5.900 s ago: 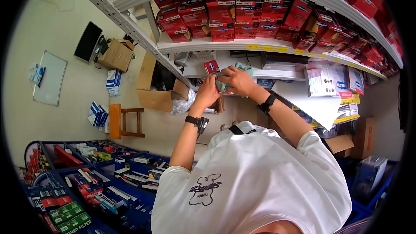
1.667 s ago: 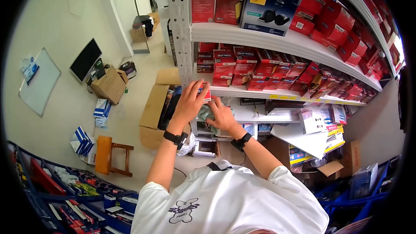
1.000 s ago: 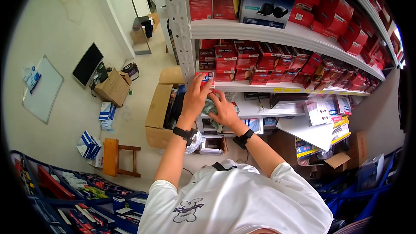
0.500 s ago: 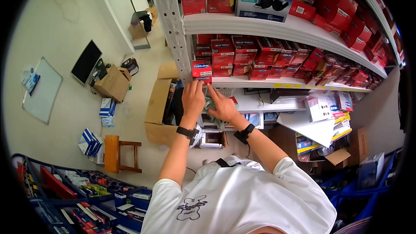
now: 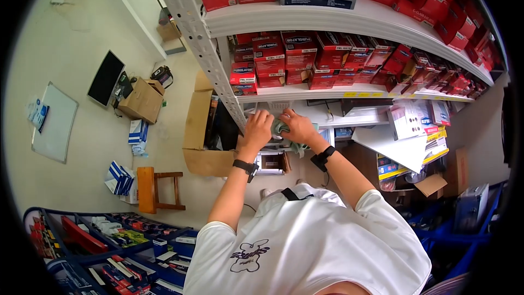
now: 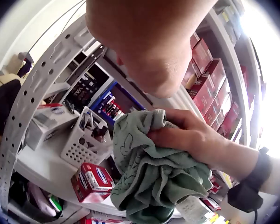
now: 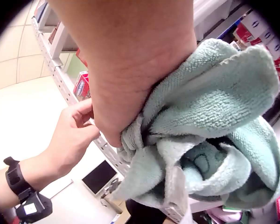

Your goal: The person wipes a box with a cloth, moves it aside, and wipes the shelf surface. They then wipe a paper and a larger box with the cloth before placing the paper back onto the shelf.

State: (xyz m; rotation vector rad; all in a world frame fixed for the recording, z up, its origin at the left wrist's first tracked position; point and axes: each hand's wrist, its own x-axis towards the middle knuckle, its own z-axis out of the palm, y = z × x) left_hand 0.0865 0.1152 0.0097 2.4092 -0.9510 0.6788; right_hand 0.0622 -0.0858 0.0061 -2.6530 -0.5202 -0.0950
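In the head view my right hand (image 5: 299, 128) grips a crumpled green cloth (image 5: 281, 129) at the lower shelf. The right wrist view shows the towelling cloth (image 7: 210, 107) bunched and hanging in folds from that hand. Just left of it, my left hand (image 5: 257, 130) has loosely bent fingers and no object visible in it; its fingertips are partly hidden in the wrist views. Above the hands, a small red Purolator box (image 5: 242, 69) stands on another red box (image 5: 244, 87) at the left end of the middle shelf. A further red box (image 6: 92, 182) sits on the lower shelf.
A perforated white post (image 5: 199, 43) rises left of the hands. Beside the red box is a white basket (image 6: 86, 140) of small items. More red boxes (image 5: 300, 49) fill the middle shelf. An open carton (image 5: 199, 131) stands on the floor at the left.
My left hand has let go of the red box, now at the middle shelf's left end, and has come down beside the cloth. The right hand keeps the cloth and has moved slightly right.
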